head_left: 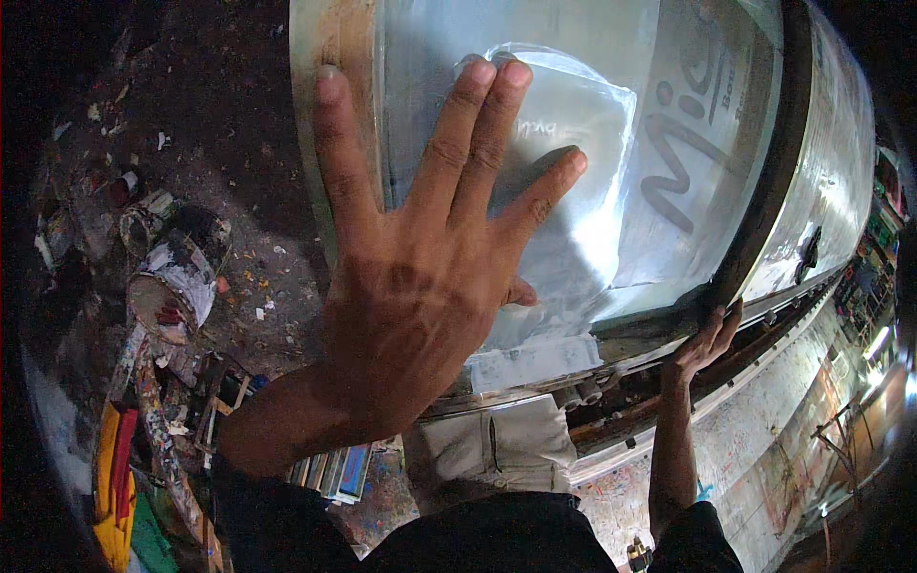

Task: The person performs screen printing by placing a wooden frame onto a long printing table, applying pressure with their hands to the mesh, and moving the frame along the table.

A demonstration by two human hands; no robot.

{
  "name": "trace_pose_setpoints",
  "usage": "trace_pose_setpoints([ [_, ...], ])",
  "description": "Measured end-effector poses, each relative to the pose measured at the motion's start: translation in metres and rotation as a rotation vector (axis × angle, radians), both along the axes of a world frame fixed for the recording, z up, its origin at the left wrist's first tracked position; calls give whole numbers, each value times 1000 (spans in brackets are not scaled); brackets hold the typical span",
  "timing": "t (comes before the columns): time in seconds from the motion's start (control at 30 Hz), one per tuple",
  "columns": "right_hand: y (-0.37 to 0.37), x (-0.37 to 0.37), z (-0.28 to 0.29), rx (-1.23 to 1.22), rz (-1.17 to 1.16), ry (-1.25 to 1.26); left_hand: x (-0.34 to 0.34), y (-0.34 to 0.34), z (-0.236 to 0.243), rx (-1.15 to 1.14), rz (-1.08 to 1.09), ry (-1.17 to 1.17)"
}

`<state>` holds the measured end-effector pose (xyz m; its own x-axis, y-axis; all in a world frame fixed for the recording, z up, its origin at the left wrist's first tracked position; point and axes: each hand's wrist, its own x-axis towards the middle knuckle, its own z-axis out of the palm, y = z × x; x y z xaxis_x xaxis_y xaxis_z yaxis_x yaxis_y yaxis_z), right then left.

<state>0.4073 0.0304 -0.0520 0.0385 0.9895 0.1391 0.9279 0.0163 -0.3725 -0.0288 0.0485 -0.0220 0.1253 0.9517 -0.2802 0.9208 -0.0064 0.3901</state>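
My left hand (415,258) is spread over a translucent sheet (602,124) on a pale, glossy framed panel (702,105), its fingertips near the sheet's upper edge and its thumb partly behind the hand. Painted lettering shows on the panel, and a tan strip runs along its left side. At the lower right, my right hand (707,339) has its fingers curled on the panel's dark edge (755,229). Whether the left palm touches the surface is hidden.
Paint-caked cans (172,286) lie on the dirty floor (267,229) at left, above red, yellow and green pieces (119,458). Stacked slats (334,473) lie at the bottom. A long ledge (616,454) runs under the panel toward lit tubes (877,342) at right.
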Motion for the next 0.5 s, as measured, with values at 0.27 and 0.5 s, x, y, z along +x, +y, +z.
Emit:
trace_pose_setpoints([
  [0.27,6,-25,6,-61,-157,140,1,-2,-2,36,7,-4],
  [0.5,6,-20,3,-26,-102,125,1,-1,-2,44,20,-27],
])
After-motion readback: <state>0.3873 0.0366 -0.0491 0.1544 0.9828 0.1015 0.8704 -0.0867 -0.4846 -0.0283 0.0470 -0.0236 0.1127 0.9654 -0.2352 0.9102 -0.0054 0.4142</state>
